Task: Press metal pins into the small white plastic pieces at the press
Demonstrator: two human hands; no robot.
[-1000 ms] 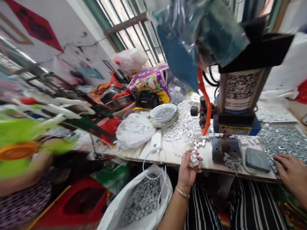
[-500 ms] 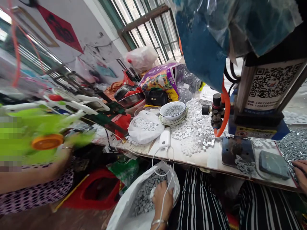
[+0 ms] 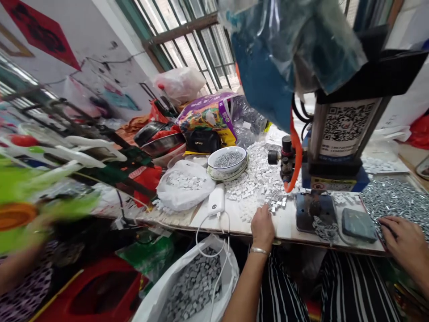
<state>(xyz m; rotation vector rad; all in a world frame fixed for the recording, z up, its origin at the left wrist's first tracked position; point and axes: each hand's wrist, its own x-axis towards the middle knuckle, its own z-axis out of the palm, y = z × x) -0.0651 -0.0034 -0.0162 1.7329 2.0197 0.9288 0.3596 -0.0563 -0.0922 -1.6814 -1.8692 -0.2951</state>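
Observation:
My left hand (image 3: 262,227), with a silver bracelet at the wrist, is over the front of the worktable. Its fingers are curled together at the edge of the small square pieces (image 3: 275,199); what they hold is hidden. My right hand (image 3: 404,237) rests at the near edge of a heap of small metal pins (image 3: 395,194), its thumb and forefinger a little apart. Between the hands stands a press machine (image 3: 338,143) with a dark metal base plate (image 3: 315,212). A grey block (image 3: 358,225) lies beside that plate, close to my right hand.
Below the table edge, a white sack (image 3: 231,264) holds many grey pieces. A white power bank (image 3: 216,199) with a cable, a plastic bag of white pieces (image 3: 186,183) and a bowl of metal pins (image 3: 228,159) are on the table. Another person's arm (image 3: 20,259) shows at left.
My left hand has come up out of the white sack onto the table by the square pieces. My right hand stays at the pins. The view has shifted right.

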